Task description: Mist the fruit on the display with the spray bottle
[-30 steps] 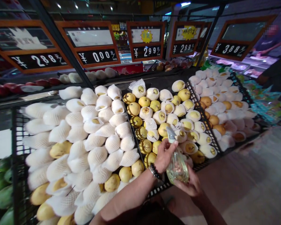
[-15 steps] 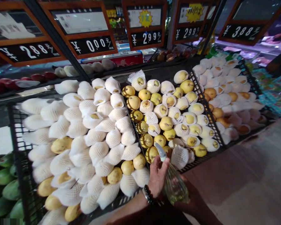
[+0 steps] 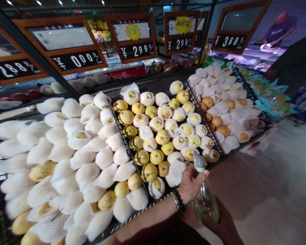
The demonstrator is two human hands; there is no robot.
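Spray bottle [image 3: 205, 200] stood nearly upright at the near edge of the pear crate [image 3: 142, 212], nozzle tipped far-left toward the fruit; my left hand [image 3: 191, 182] curled around its neck, my right hand [image 3: 223, 223] cupped the base from the right

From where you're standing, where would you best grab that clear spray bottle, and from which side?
Probably around the rounded lower body of the spray bottle, coming from below and the right, as the right hand cups it. The bottle stands nearly upright, its widest part low, so a palm fits there. The left hand is at the narrow neck under the nozzle, a handy second hold from the left.
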